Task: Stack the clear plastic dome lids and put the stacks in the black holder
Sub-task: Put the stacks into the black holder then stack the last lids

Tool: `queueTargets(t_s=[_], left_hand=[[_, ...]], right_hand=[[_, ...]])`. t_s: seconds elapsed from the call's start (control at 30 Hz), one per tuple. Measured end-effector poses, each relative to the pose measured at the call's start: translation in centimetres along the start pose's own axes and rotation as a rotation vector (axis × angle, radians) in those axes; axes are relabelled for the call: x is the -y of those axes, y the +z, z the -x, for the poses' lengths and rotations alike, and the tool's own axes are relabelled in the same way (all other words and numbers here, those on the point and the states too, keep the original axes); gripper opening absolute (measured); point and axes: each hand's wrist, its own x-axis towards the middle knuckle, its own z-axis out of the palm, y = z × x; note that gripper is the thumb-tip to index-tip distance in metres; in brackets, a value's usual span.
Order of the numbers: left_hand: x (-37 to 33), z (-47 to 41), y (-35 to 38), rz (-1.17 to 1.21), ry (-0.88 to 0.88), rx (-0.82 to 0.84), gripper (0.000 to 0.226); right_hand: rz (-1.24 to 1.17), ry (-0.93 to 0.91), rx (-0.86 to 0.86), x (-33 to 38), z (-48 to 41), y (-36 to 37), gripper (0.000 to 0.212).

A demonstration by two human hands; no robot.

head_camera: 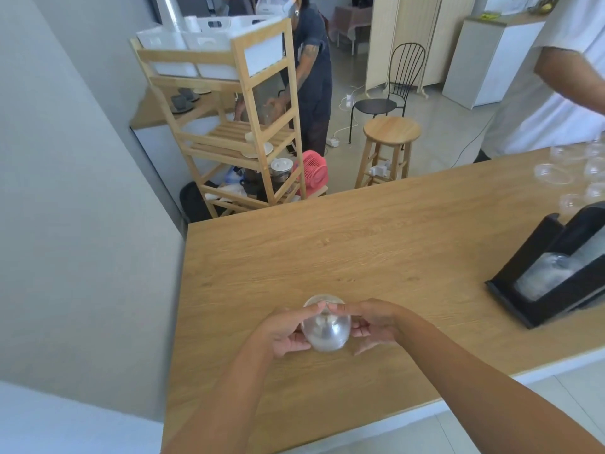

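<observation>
The dome lids (325, 327) sit between both hands, just above the near part of the wooden counter (360, 244), rounded side toward the camera. How many are nested together is too hard to tell through the clear plastic. The left hand (283, 332) curls round the left side and grasps it. The right hand (376, 324) grasps the other side, with its fingertips meeting those of the left hand on top.

The plastic looks thin and slick, so I judge the main risk to be squeezing. Too much pressure could buckle a dome or jam one lid crookedly inside another, and a crooked stack would probably not slide into the holder. Too little pressure could let the lids slip and roll on the counter.

The black holder (553, 257) stands well apart to the right, tilted, with a stack of lids (543, 273) already in its slot. Carrying the lids that far one-handed could let the nested pieces separate. Pushing a new stack in hard could shift the holder.

More loose lids (569, 168) lie at the far right edge, near a second person in a white shirt (556, 93). A careless reach there could knock lids off the counter.
</observation>
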Motion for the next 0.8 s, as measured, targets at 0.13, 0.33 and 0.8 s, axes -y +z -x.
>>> queueTargets(t_s=[0.13,0.33,0.8], left_hand=[[0.0,-0.3,0.1,0.035,0.016,0.007,0.077],[-0.5,-0.2,0.7,-0.010,0.019,0.049,0.087],[-5.2,-0.4,2.3,-0.060,0.194,0.067,0.074]], right_hand=[[-0.115,-0.029,-0.004,0.0,0.1,0.3,0.076],[-0.224,-0.102,0.070,0.0,0.6,0.1,0.069],[-0.228,-0.287,-0.057,2.5,3.0,-2.9,0.068]])
